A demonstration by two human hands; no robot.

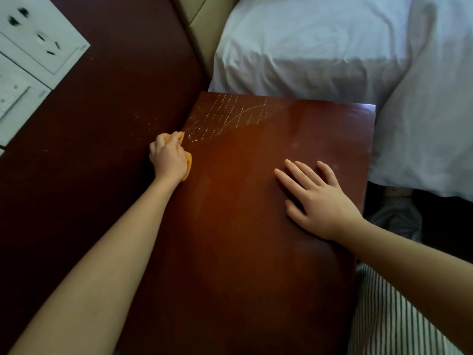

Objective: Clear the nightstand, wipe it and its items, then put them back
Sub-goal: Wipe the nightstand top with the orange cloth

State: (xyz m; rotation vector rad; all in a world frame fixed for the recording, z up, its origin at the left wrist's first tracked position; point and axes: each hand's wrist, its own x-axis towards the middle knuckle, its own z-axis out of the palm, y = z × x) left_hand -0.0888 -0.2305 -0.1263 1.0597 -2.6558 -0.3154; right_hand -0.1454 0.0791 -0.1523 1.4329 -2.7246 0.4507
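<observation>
The dark reddish-brown nightstand top (243, 226) fills the middle of the view and carries no items. My left hand (167, 157) grips a bunched orange cloth (188, 165) and presses it on the top's left edge, against the wall panel. Pale scratch marks (230, 114) show on the far left corner, just beyond the cloth. My right hand (317, 198) lies flat on the right half of the top with its fingers straight and spread, holding nothing.
A dark maroon wall panel (102, 111) runs along the left, with white sockets and switches (33, 47) at upper left. A bed with a white sheet and pillow (332, 47) borders the far and right sides. Striped fabric (389, 316) lies at lower right.
</observation>
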